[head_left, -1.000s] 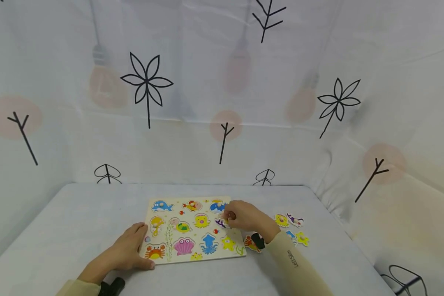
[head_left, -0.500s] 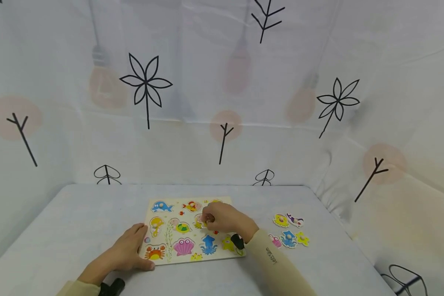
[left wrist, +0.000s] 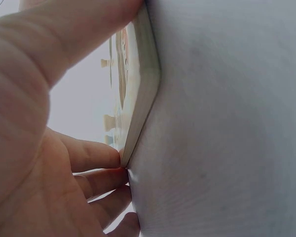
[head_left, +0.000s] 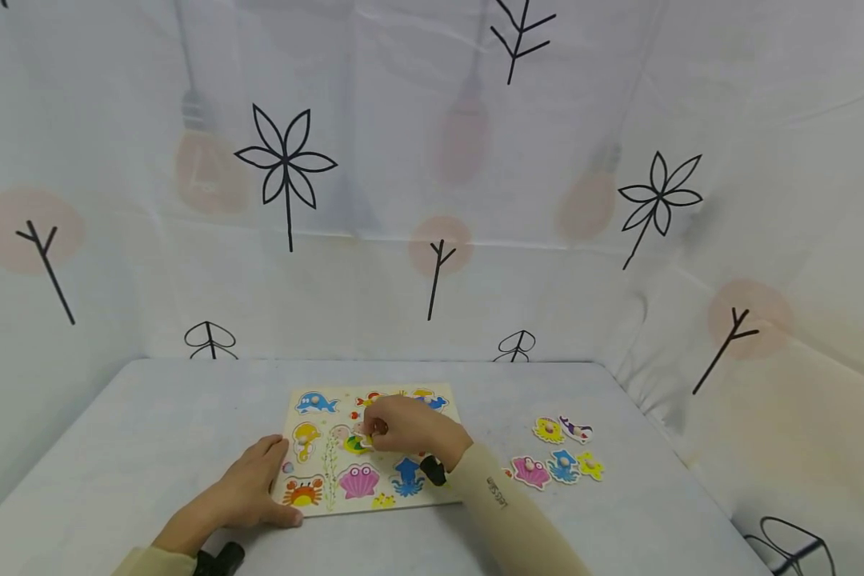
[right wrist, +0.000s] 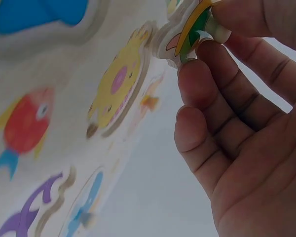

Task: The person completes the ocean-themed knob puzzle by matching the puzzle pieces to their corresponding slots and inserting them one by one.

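A pale wooden puzzle board (head_left: 353,506) with bright sea-animal pictures lies on the white-covered table. My left hand (head_left: 248,484) rests at its near left corner; the fingertips touch the left edge and the thumb (left wrist: 84,34) lies along the near edge. Over the middle of the board, my right hand (head_left: 414,424) pinches a small wooden peg on a green and yellow puzzle piece (right wrist: 190,32) with thumb and fingers. In the right wrist view this piece is tilted close to the board's face. Below it the green turtle picture (head_left: 353,445) is partly covered by the fingers.
Several loose knobbed pieces lie right of the board: a yellow round one (head_left: 548,430), a purple-and-white fish (head_left: 576,432), a pink shell (head_left: 530,473), a blue squid (head_left: 563,466) and a yellow star (head_left: 590,466). Patterned white cloth hangs behind the table.
My right hand has moved left across the board, from its right side to the turtle picture, with the piece in its fingers. My left hand has stayed at the corner.
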`<state>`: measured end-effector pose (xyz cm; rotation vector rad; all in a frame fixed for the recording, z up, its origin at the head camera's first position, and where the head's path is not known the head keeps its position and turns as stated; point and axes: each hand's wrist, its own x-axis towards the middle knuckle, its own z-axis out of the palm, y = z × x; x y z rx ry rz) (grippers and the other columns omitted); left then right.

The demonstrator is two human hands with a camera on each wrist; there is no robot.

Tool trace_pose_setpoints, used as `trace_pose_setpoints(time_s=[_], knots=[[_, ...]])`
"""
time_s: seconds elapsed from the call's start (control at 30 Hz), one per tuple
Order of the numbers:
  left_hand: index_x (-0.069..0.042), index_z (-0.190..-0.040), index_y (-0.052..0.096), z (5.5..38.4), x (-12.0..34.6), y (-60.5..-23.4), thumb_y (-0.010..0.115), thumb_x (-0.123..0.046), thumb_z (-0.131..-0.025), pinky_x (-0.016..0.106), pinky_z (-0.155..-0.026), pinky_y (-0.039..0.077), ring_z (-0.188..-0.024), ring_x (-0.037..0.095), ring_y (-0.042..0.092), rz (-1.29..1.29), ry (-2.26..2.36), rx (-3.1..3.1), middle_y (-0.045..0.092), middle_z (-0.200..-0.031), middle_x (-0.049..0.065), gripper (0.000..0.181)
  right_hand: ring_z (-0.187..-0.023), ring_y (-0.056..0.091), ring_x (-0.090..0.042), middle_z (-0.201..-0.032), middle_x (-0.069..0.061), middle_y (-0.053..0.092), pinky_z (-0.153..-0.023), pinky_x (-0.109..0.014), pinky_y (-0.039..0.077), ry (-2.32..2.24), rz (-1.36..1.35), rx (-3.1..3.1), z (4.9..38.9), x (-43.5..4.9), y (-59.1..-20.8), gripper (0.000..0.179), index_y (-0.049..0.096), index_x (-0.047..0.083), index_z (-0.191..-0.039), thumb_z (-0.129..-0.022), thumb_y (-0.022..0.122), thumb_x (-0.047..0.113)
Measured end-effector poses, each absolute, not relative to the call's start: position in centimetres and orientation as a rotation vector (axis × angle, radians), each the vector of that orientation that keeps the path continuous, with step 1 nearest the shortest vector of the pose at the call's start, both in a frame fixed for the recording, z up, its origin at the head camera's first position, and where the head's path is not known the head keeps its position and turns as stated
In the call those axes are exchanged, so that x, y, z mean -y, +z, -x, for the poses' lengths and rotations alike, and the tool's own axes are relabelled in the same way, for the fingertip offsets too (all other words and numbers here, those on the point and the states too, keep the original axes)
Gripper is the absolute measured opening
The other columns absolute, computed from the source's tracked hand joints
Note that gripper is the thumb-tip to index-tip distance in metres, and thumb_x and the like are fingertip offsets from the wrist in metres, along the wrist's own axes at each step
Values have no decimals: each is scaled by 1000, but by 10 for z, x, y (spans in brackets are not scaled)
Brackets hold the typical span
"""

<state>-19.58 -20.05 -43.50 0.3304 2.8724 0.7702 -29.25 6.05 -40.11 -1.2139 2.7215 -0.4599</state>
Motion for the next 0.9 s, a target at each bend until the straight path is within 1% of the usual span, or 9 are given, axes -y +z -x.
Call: trace_pose_setpoints(time_s=[0.17, 0.43, 0.63, 0.9], knots=[[12, -140, 33, 195, 201, -434, 87, -57, -54, 63, -107, 26, -131, 47, 30, -335, 770, -2875, 30, -144, 31, 123, -69, 47, -5, -75, 11, 53, -60, -18, 41, -419, 1244, -2737, 294, -46, -402, 8, 67, 21, -90, -87, 66, 15], [13, -140, 33, 195, 201, -434, 87, -55, -55, 63, -107, 26, -131, 47, 30, -368, 779, -2876, 30, -144, 32, 121, -70, 47, -4, -75, 12, 51, -60, -18, 41, -333, 1218, -2767, 295, -27, -409, 5, 65, 25, -87, -87, 67, 20], [12, -140, 34, 195, 200, -434, 87, -55, -54, 62, -107, 26, -131, 47, 30, -351, 782, -2875, 30, -144, 30, 121, -70, 47, -4, -75, 11, 50, -58, -19, 40, -297, 1138, -2788, 294, -22, -414, 8, 63, 27, -85, -87, 66, 20], [11, -140, 34, 196, 201, -436, 87, -55, -54, 62, -107, 26, -131, 45, 30, -338, 790, -2875, 30, -145, 29, 122, -69, 47, -4, -74, 10, 50, -56, -20, 40, -268, 1131, -2788, 297, -19, -416, 8, 61, 26, -84, -86, 65, 19]])
